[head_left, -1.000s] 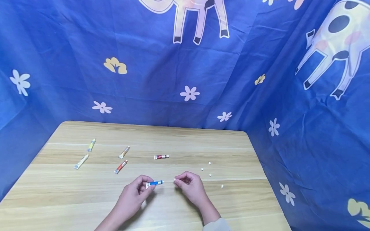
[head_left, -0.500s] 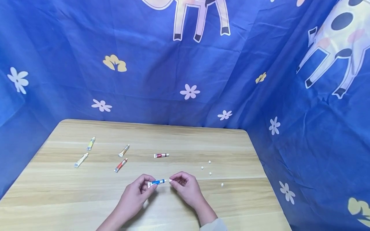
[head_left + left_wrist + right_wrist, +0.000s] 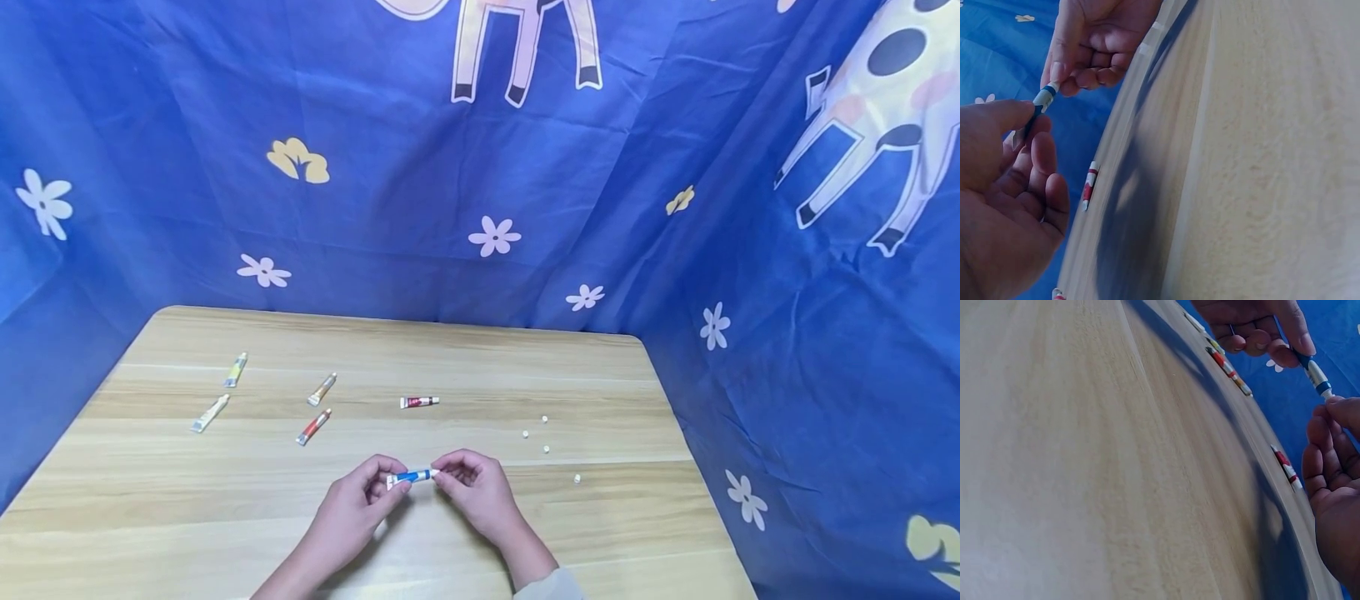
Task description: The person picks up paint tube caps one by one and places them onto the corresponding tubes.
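Note:
My left hand (image 3: 356, 500) pinches a small blue paint tube (image 3: 414, 477) between thumb and fingers, its nozzle end pointing right. At that end my right hand (image 3: 480, 496) pinches a small white cap (image 3: 434, 473), largely covered by the fingertips. Cap and nozzle meet, though how far the cap sits on the nozzle cannot be told. The left wrist view shows the blue tube (image 3: 1042, 99) spanning both hands above the table. From the right wrist, the tube (image 3: 1316, 376) appears with the right thumb at its tip.
On the wooden table (image 3: 225, 517) lie a dark red tube (image 3: 418, 402), a red tube (image 3: 313, 427), an orange-brown tube (image 3: 322, 389), a yellow tube (image 3: 236, 370) and a whitish tube (image 3: 210, 413). Several loose white caps (image 3: 546, 449) lie at the right. A blue curtain (image 3: 375, 208) surrounds the table.
My right hand has moved left, bringing the white cap from apart to the tube's nozzle end. The left hand keeps its pinch on the tube and has shifted slightly right.

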